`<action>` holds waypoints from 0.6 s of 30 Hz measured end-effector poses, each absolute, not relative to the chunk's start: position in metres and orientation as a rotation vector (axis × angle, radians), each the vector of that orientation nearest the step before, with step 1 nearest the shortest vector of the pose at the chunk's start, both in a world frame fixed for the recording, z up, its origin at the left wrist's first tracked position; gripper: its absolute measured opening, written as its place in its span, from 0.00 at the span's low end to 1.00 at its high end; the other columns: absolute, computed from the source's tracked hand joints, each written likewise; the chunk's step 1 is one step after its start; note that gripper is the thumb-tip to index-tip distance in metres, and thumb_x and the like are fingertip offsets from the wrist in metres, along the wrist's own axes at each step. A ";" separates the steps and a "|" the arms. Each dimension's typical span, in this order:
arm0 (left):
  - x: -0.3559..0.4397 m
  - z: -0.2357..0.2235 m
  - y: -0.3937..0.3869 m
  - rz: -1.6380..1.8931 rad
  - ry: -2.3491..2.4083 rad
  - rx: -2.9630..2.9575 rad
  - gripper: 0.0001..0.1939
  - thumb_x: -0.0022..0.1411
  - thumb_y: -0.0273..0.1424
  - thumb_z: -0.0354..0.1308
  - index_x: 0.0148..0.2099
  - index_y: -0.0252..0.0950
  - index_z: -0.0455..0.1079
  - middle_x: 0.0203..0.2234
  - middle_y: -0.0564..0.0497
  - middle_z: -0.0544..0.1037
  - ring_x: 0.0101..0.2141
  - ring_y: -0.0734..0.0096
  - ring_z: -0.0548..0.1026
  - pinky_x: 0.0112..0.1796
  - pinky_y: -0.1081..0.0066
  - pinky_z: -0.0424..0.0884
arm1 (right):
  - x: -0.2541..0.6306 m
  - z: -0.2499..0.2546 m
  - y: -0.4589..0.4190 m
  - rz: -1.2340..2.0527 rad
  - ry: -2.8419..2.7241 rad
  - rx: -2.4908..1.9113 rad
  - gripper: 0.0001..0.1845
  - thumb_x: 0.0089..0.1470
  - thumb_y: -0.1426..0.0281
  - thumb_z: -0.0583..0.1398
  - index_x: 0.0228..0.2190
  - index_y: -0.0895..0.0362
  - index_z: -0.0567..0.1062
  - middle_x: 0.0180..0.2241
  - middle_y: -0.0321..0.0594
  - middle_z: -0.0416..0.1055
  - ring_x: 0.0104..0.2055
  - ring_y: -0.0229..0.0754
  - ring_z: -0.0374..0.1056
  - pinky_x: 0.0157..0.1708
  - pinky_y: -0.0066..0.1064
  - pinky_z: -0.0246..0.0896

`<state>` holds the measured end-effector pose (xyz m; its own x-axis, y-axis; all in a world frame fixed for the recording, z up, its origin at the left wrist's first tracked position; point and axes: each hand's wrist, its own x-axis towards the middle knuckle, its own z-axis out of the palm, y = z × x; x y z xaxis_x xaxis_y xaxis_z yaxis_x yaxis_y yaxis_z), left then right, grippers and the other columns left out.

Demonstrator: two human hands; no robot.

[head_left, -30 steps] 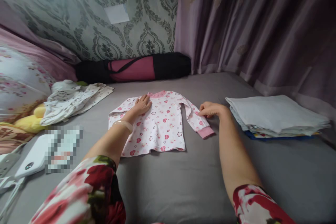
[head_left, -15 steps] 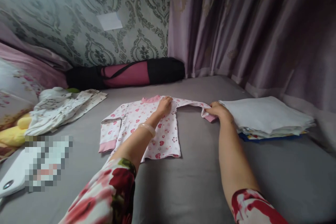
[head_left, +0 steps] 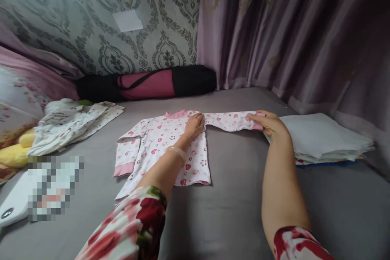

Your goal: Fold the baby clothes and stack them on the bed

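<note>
A child's long-sleeved shirt, white with pink and red hearts and flowers, lies spread on the bed. Its collar and cuffs are pink. My left hand rests on the shirt by the right shoulder seam, its fingers lying flat on the cloth. Pinched in my right hand is the pink cuff of the right sleeve, which is stretched straight out sideways. The left sleeve bends downward at the shirt's side. My left forearm covers part of the shirt's front and lower hem.
Grey sheet covers the bed. Folded white cloths are stacked beyond my right hand. On the left lie crumpled patterned clothes, a yellow plush item and a partly blurred white object. A black-and-maroon long bag lies along the wall.
My right hand has moved right and slightly away from me, pulling the bent sleeve out straight. My left hand has shifted slightly right at the shoulder, its fingers flatter on the shirt.
</note>
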<state>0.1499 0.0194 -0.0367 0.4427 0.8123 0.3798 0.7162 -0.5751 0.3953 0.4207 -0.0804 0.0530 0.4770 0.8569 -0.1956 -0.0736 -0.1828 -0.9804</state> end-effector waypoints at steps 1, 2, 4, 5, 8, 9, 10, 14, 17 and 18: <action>0.151 -0.035 0.017 0.795 1.360 2.513 0.18 0.68 0.33 0.45 0.54 0.34 0.69 0.55 0.43 0.71 0.56 0.64 0.67 0.59 0.65 0.60 | 0.421 0.054 -0.081 0.966 -0.656 -1.502 0.16 0.37 0.75 0.71 0.28 0.57 0.72 0.25 0.34 0.74 0.25 0.37 0.71 0.25 0.28 0.71; 0.151 -0.032 0.015 0.777 1.370 2.512 0.18 0.69 0.34 0.45 0.54 0.35 0.69 0.56 0.44 0.71 0.57 0.63 0.66 0.59 0.64 0.59 | 0.422 0.055 -0.082 0.960 -0.621 -1.487 0.16 0.38 0.75 0.71 0.29 0.57 0.72 0.25 0.34 0.74 0.25 0.38 0.72 0.24 0.28 0.71; 0.152 -0.028 0.011 0.732 1.381 2.512 0.19 0.69 0.36 0.45 0.56 0.36 0.68 0.57 0.46 0.70 0.58 0.62 0.64 0.59 0.62 0.59 | 0.423 0.057 -0.082 0.967 -0.599 -1.437 0.16 0.40 0.76 0.70 0.31 0.56 0.71 0.27 0.35 0.74 0.27 0.38 0.72 0.25 0.28 0.71; 0.152 -0.026 0.009 0.709 1.386 2.511 0.20 0.69 0.37 0.45 0.57 0.37 0.67 0.58 0.47 0.69 0.59 0.62 0.63 0.59 0.61 0.58 | 0.424 0.057 -0.081 0.976 -0.602 -1.399 0.18 0.40 0.78 0.70 0.32 0.56 0.70 0.28 0.35 0.74 0.28 0.38 0.73 0.26 0.28 0.72; 0.152 -0.021 0.005 0.643 1.395 2.507 0.20 0.69 0.39 0.44 0.58 0.38 0.65 0.60 0.47 0.67 0.60 0.61 0.61 0.59 0.59 0.57 | 0.426 0.053 -0.075 0.909 -0.614 -1.307 0.26 0.38 0.81 0.68 0.38 0.54 0.67 0.30 0.32 0.73 0.29 0.38 0.73 0.27 0.27 0.70; 0.152 -0.019 0.004 0.628 1.394 2.507 0.21 0.69 0.39 0.43 0.58 0.39 0.65 0.60 0.48 0.66 0.60 0.60 0.61 0.59 0.59 0.57 | 0.427 0.051 -0.071 0.840 -0.618 -1.303 0.28 0.37 0.82 0.67 0.40 0.53 0.66 0.30 0.31 0.73 0.29 0.37 0.72 0.26 0.26 0.69; 0.152 -0.019 0.003 0.619 1.392 2.506 0.21 0.69 0.39 0.43 0.59 0.39 0.64 0.60 0.48 0.66 0.60 0.60 0.60 0.59 0.59 0.57 | 0.428 0.047 -0.067 0.751 -0.623 -1.315 0.30 0.37 0.81 0.66 0.42 0.53 0.64 0.29 0.30 0.72 0.27 0.37 0.71 0.25 0.26 0.67; 0.151 -0.018 0.003 0.647 1.378 2.496 0.20 0.68 0.39 0.46 0.59 0.39 0.61 0.58 0.46 0.67 0.59 0.60 0.62 0.58 0.59 0.58 | 0.435 0.033 -0.054 0.278 -0.749 -1.447 0.17 0.40 0.78 0.62 0.36 0.56 0.69 0.26 0.30 0.68 0.28 0.38 0.68 0.29 0.29 0.66; 0.150 -0.018 0.003 0.682 1.374 2.496 0.18 0.67 0.38 0.47 0.56 0.38 0.61 0.54 0.45 0.69 0.56 0.61 0.65 0.56 0.60 0.60 | 0.439 0.026 -0.050 0.011 -0.992 -1.542 0.06 0.42 0.77 0.56 0.23 0.57 0.72 0.27 0.36 0.69 0.35 0.42 0.69 0.41 0.35 0.65; 0.150 -0.018 0.003 0.680 1.373 2.502 0.17 0.67 0.38 0.47 0.54 0.38 0.62 0.53 0.45 0.70 0.55 0.61 0.66 0.55 0.60 0.61 | 0.439 0.024 -0.049 -0.027 -1.075 -1.566 0.08 0.42 0.77 0.54 0.21 0.58 0.73 0.28 0.38 0.70 0.37 0.43 0.69 0.44 0.36 0.64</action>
<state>0.1502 0.0029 -0.0183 0.4604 0.8374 0.2945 0.7421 -0.5452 0.3900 0.4393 -0.0494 0.0245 0.5760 0.6040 0.5509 0.6304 0.1008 -0.7697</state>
